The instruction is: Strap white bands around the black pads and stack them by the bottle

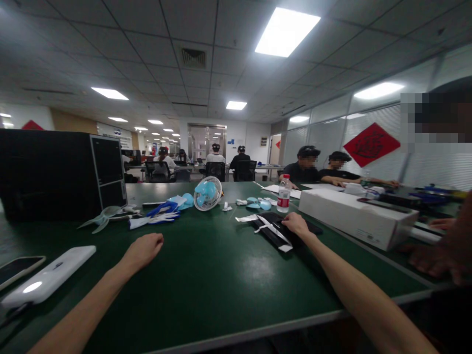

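Observation:
My left hand (pixel 144 250) lies on the green table (pixel 206 285) with its fingers curled under into a loose fist; nothing shows in it. My right hand (pixel 296 224) reaches further out and rests on a flat black object (pixel 275 227) with white strips or papers across it; its fingers are hidden from me behind the knuckles. A small blue and white desk fan (pixel 208 193) stands beyond, near the table's middle. Blue and white gloves (pixel 158 215) lie left of the fan.
A black computer case (pixel 62 174) stands at far left. A white power bank (pixel 47 280) and a phone (pixel 18 268) lie near left. A water bottle (pixel 283 193), a long white box (pixel 356 216) and another person's hands (pixel 438 260) are right. Several people sit behind.

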`<state>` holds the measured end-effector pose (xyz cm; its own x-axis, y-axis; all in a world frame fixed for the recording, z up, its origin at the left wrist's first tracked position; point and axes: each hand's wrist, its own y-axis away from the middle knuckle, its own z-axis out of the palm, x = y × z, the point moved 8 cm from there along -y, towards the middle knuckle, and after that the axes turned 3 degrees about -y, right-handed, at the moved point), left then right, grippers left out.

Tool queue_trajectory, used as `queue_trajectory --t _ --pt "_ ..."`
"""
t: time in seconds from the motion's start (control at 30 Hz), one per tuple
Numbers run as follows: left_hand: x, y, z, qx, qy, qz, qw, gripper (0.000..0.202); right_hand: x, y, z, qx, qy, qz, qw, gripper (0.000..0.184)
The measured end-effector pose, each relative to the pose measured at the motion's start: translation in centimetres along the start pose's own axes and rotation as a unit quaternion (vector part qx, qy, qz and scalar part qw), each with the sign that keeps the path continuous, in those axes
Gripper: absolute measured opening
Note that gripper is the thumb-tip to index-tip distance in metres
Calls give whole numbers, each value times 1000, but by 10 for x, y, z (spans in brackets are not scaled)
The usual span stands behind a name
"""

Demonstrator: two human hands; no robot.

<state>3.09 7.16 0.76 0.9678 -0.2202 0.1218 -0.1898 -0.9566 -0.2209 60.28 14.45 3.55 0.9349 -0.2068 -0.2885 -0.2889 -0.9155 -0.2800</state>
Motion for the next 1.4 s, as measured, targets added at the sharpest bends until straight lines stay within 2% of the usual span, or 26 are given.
queue_trajectory --t 0.33,0.53,0.63,0.73,0.83,1.0,1.17,1.27,1.4 --pt "3 0 0 6 -14 8 1000 25 3 3 3 0 31 11 999 23" --pt "0 2 0 5 -3 1 1000 27 -13 24 -20 17 65 -7 998 38" --pt "1 2 0 -2 8 2 1000 27 -14 45 -21 -44 53 12 998 44" --pt "5 4 0 -9 20 1 1000 28 -13 66 -8 -125 -6 11 992 46" --pt "10 5 -2 -10 22 1 1000 27 -11 77 5 -159 -76 2 984 43" --pt "11 6 -4 -15 27 -3 1000 27 -7 75 16 -148 -140 22 979 30" --pt "13 7 -7 -3 4 7 1000 26 -8 80 11 -138 -222 36 965 22" --pt "14 6 -7 9 -2 17 1000 26 -16 86 2 -119 -265 15 957 24" --pt "15 6 -7 12 5 21 1000 25 -35 92 -26 -30 -220 -59 973 27"
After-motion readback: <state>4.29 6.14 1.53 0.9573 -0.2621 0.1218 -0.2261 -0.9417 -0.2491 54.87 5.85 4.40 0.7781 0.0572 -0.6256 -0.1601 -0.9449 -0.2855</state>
